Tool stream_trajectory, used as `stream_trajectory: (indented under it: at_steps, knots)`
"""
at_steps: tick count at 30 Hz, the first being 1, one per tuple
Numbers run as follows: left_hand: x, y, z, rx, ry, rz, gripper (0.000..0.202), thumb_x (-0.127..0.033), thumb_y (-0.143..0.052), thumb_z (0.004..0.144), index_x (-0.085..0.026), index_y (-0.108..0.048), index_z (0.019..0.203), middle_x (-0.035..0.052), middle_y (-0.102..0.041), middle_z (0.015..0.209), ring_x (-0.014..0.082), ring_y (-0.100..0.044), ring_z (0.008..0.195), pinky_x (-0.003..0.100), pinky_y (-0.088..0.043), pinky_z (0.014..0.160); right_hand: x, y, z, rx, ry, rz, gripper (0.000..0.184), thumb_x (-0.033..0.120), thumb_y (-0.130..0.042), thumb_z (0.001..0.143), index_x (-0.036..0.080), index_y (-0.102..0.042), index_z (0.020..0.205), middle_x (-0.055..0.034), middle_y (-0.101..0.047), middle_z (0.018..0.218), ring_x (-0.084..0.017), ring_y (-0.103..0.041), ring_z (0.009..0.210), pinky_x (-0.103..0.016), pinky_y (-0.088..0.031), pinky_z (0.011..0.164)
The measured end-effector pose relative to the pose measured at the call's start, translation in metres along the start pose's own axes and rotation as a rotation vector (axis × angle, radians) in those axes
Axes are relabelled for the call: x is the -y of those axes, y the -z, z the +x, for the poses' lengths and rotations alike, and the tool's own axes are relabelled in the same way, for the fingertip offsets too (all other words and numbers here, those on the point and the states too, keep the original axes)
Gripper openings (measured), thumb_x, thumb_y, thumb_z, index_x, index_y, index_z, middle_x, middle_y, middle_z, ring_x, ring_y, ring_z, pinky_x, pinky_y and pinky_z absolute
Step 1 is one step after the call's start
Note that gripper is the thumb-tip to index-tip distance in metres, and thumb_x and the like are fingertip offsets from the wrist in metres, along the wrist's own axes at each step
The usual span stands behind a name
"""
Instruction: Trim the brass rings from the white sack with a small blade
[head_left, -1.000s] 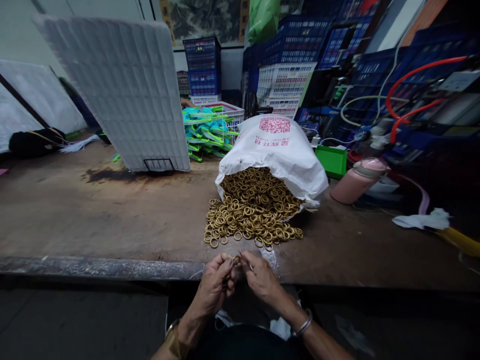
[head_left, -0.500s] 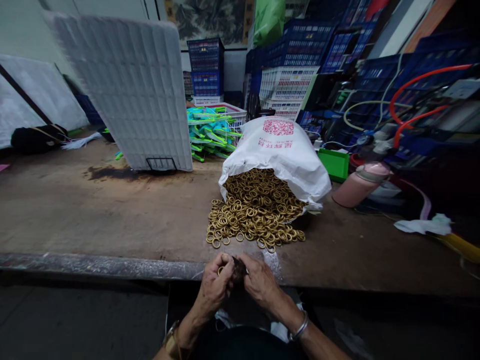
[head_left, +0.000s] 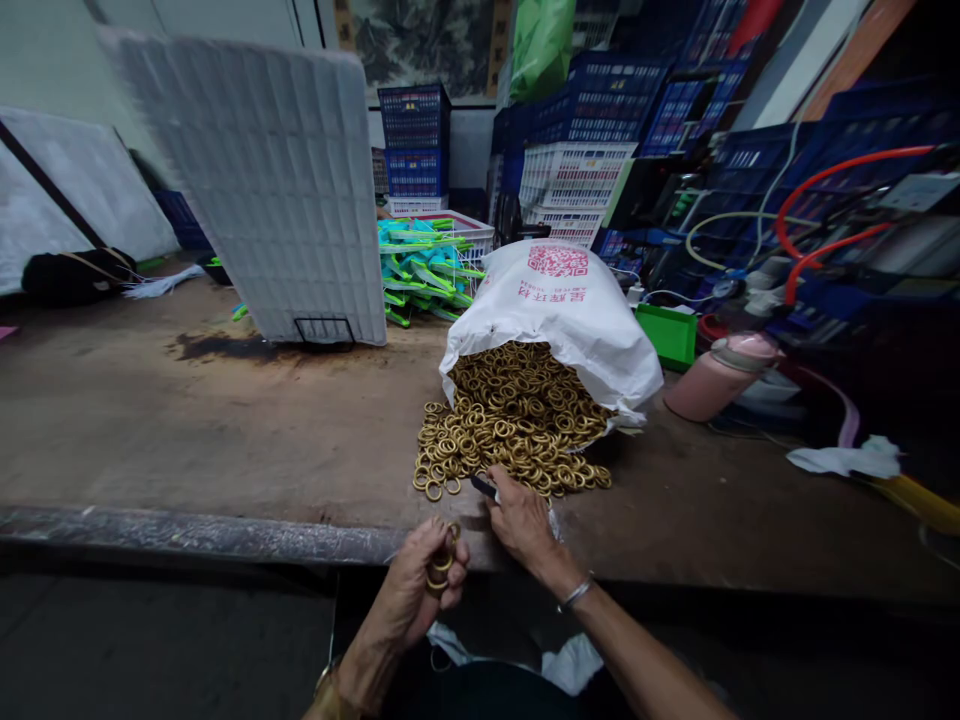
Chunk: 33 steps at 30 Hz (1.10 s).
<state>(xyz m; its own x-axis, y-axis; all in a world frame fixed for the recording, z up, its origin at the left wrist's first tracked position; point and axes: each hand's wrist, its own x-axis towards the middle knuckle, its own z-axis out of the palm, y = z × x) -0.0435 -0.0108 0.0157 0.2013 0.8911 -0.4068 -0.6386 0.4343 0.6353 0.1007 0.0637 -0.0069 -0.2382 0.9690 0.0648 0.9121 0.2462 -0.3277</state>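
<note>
Several brass-coloured rings [head_left: 440, 572] are in my left hand [head_left: 412, 590], whose fingers curl around them just off the table's front edge. My right hand [head_left: 525, 522] grips a small, slim black tool [head_left: 482, 487]; its exact kind cannot be made out. That hand reaches to the near edge of a heap of loose brass-coloured rings [head_left: 510, 440]. They spill from the open mouth of a white woven sack [head_left: 555, 300] lying on its side, with red printing on top.
The brown wooden table [head_left: 225, 440] has a worn front edge. A tall white ribbed panel [head_left: 277, 190] stands left of the sack, with green and blue plastic pieces [head_left: 427, 265] behind. To the right are a green tray [head_left: 667, 335] and a pink bottle [head_left: 720, 375]. Crates [head_left: 577, 170] are stacked behind.
My hands were together over the table edge and have moved apart. The right has gone forward to the ring heap with the black tool; the left has turned, showing its rings.
</note>
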Motion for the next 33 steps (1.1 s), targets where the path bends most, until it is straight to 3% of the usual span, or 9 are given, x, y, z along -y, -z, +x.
stream_trajectory:
  at_steps: [5, 11, 15, 18, 21, 24, 26, 29, 33]
  knots:
    - [0.002, 0.005, 0.002, 0.009, -0.040, -0.035, 0.023, -0.037, -0.056, 0.074, -0.018, -0.044, 0.071, -0.0011, -0.055, 0.062, 0.0057, -0.043, 0.040, 0.016, -0.028, 0.035, 0.010, -0.003, 0.009, 0.071, -0.012, -0.139, 0.014, 0.016, -0.045, 0.078, 0.020, -0.049, 0.092, -0.0044, -0.064, 0.082, -0.017, -0.060, 0.073, -0.025, -0.028, 0.059]
    - [0.000, 0.011, 0.005, 0.041, -0.004, -0.099, 0.025, -0.029, -0.054, 0.074, -0.018, -0.051, 0.096, -0.0024, -0.054, 0.058, 0.0068, -0.042, 0.039, 0.016, -0.027, 0.033, 0.010, -0.012, 0.007, 0.086, -0.024, -0.233, 0.019, 0.011, -0.038, 0.080, 0.018, -0.049, 0.094, -0.0075, -0.064, 0.082, -0.017, -0.060, 0.072, -0.026, -0.029, 0.059]
    - [-0.001, 0.011, 0.009, 0.036, 0.042, -0.195, 0.017, -0.030, -0.059, 0.071, -0.013, -0.055, 0.074, 0.0023, -0.056, 0.065, 0.0083, -0.049, 0.049, 0.015, -0.028, 0.036, 0.005, -0.010, 0.005, 0.075, -0.020, -0.145, 0.020, 0.008, -0.039, 0.076, 0.017, -0.050, 0.091, -0.0067, -0.063, 0.080, -0.016, -0.058, 0.070, -0.025, -0.030, 0.060]
    - [-0.001, 0.010, 0.013, -0.039, 0.054, -0.232, 0.022, -0.029, -0.065, 0.067, -0.012, -0.051, 0.064, 0.0030, -0.056, 0.066, 0.0079, -0.050, 0.053, 0.013, -0.026, 0.037, 0.000, -0.006, 0.003, 0.039, -0.037, 0.139, 0.015, 0.011, -0.042, 0.074, 0.017, -0.051, 0.084, -0.0032, -0.060, 0.072, -0.014, -0.054, 0.065, -0.023, -0.031, 0.059]
    - [0.000, 0.007, 0.017, -0.099, 0.019, -0.184, 0.023, -0.025, -0.069, 0.063, -0.013, -0.050, 0.065, 0.0008, -0.055, 0.065, 0.0068, -0.050, 0.052, 0.012, -0.026, 0.037, -0.001, -0.001, -0.001, 0.031, -0.098, 0.658, 0.014, 0.026, -0.039, 0.079, 0.019, -0.046, 0.069, 0.0027, -0.048, 0.057, -0.010, -0.044, 0.053, -0.021, -0.031, 0.052]
    - [0.003, 0.002, 0.020, -0.096, -0.009, -0.069, 0.024, -0.026, -0.069, 0.064, -0.014, -0.051, 0.074, -0.0012, -0.053, 0.063, 0.0062, -0.049, 0.050, 0.012, -0.026, 0.036, 0.004, 0.008, -0.010, 0.146, -0.223, 1.159, 0.022, 0.039, -0.044, 0.076, 0.020, -0.039, 0.065, 0.0091, -0.032, 0.047, -0.006, -0.026, 0.040, -0.018, -0.022, 0.040]
    - [0.006, -0.001, 0.022, -0.087, -0.029, 0.005, 0.029, -0.031, -0.068, 0.065, -0.015, -0.053, 0.083, -0.0016, -0.053, 0.063, 0.0064, -0.048, 0.049, 0.012, -0.026, 0.036, 0.010, 0.015, -0.017, 0.247, -0.284, 1.387, 0.027, 0.043, -0.051, 0.072, 0.020, -0.038, 0.068, 0.0111, -0.029, 0.046, -0.004, -0.019, 0.037, -0.017, -0.016, 0.036]
    - [0.012, -0.006, 0.023, -0.063, -0.083, 0.088, 0.034, -0.037, -0.066, 0.066, -0.015, -0.053, 0.089, -0.0021, -0.052, 0.062, 0.0063, -0.047, 0.047, 0.013, -0.027, 0.035, 0.016, 0.022, -0.025, 0.362, -0.312, 1.561, 0.032, 0.046, -0.058, 0.068, 0.020, -0.039, 0.073, 0.0121, -0.030, 0.046, -0.002, -0.017, 0.035, -0.016, -0.013, 0.035]
    - [0.015, -0.007, 0.025, -0.090, -0.131, 0.219, 0.031, -0.041, -0.065, 0.066, -0.015, -0.051, 0.076, -0.0052, -0.048, 0.055, 0.0037, -0.038, 0.040, 0.014, -0.024, 0.035, 0.013, 0.018, -0.028, 0.428, -0.291, 1.587, 0.032, 0.046, -0.057, 0.070, 0.020, -0.039, 0.073, 0.0117, -0.032, 0.048, -0.001, -0.017, 0.035, -0.016, -0.013, 0.035]
